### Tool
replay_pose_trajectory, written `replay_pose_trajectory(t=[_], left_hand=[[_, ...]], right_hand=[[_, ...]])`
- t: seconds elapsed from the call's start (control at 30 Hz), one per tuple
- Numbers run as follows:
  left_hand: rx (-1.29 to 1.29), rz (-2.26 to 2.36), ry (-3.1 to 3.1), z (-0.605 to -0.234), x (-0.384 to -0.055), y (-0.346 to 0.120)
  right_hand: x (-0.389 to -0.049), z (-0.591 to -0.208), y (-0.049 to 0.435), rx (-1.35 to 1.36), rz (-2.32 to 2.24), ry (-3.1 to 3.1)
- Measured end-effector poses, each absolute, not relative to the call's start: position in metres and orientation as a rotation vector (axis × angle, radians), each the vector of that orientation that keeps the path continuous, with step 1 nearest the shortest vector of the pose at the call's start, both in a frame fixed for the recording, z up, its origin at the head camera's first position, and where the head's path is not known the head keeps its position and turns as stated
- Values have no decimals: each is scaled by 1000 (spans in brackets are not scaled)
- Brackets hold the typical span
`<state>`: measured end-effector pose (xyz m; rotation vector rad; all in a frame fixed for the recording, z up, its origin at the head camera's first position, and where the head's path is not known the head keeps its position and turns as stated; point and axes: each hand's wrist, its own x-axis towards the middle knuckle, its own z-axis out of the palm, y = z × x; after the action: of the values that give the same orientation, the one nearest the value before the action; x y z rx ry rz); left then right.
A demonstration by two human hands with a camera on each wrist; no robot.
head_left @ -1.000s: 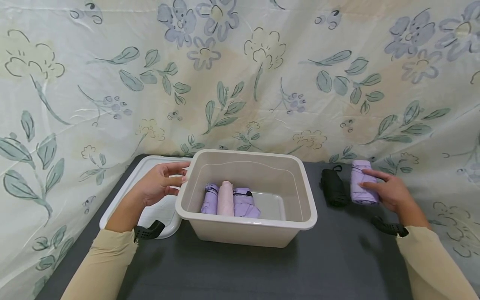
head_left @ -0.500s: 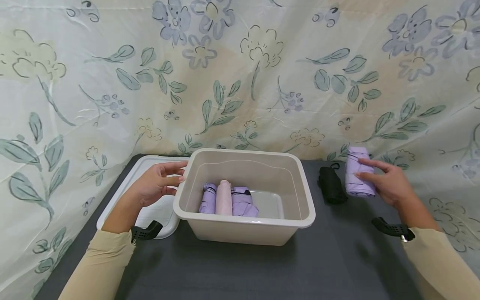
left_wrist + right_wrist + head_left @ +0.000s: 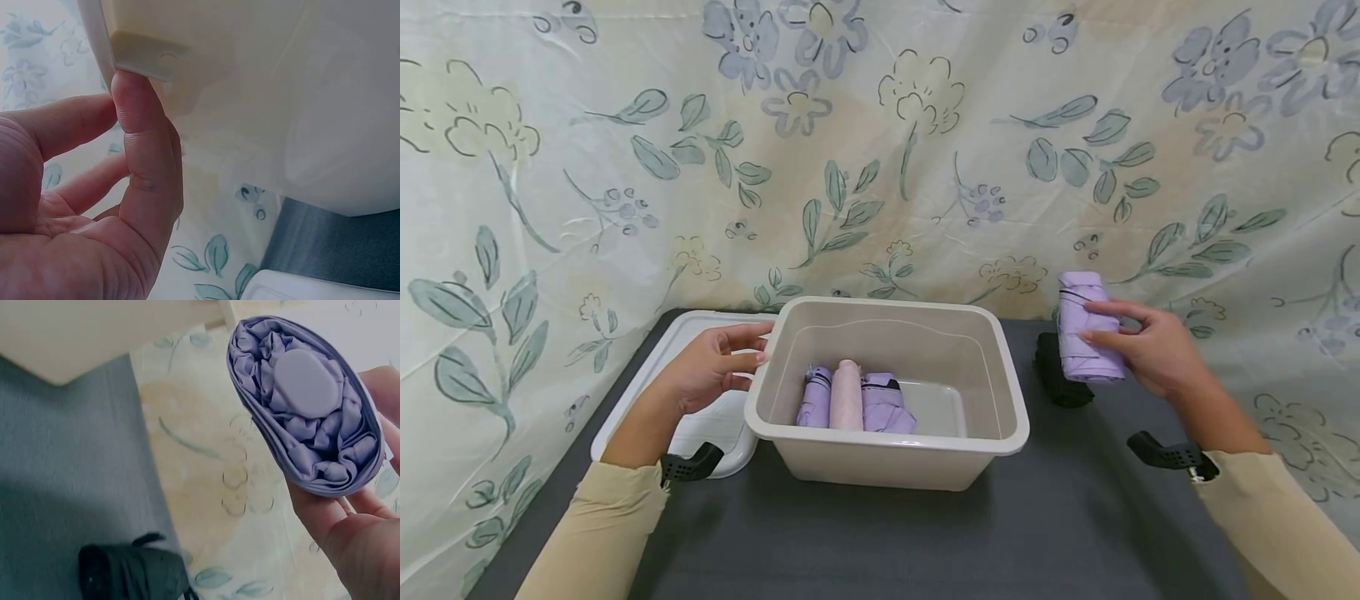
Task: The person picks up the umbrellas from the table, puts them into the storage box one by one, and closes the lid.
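My right hand [image 3: 1157,350] pinches a rolled purple folding umbrella [image 3: 1086,329], held up above the table. Its bunched fabric end and pale handle knob face the camera in the right wrist view. A black folding umbrella [image 3: 1060,383] lies on the table just behind it, partly covered in the head view. My left hand [image 3: 718,371] touches the outer left rim of a beige plastic storage bin [image 3: 887,458], its fingertips against the edge and the underside of the rim. Inside the bin's left half, a purple umbrella [image 3: 816,400], a pink umbrella [image 3: 847,396] and another purple umbrella [image 3: 887,407] lie side by side.
A white lid [image 3: 715,437] lies flat left of the bin, partly beneath my left forearm. The dark grey table [image 3: 880,542] extends toward me. Right behind it hangs a floral curtain [image 3: 850,167].
My right hand has lifted the purple umbrella off the table and carried it leftward, in front of the black one. My left hand stays at the bin's rim. The view has shifted slightly.
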<state>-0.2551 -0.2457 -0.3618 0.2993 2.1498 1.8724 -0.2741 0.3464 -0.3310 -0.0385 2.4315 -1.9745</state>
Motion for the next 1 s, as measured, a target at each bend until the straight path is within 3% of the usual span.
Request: replay_pose_trajectory(t=[1.0], left_hand=[[297, 1850, 2157, -360, -253, -245]], right_hand=[[-259, -284, 259, -213, -1976, 2225]])
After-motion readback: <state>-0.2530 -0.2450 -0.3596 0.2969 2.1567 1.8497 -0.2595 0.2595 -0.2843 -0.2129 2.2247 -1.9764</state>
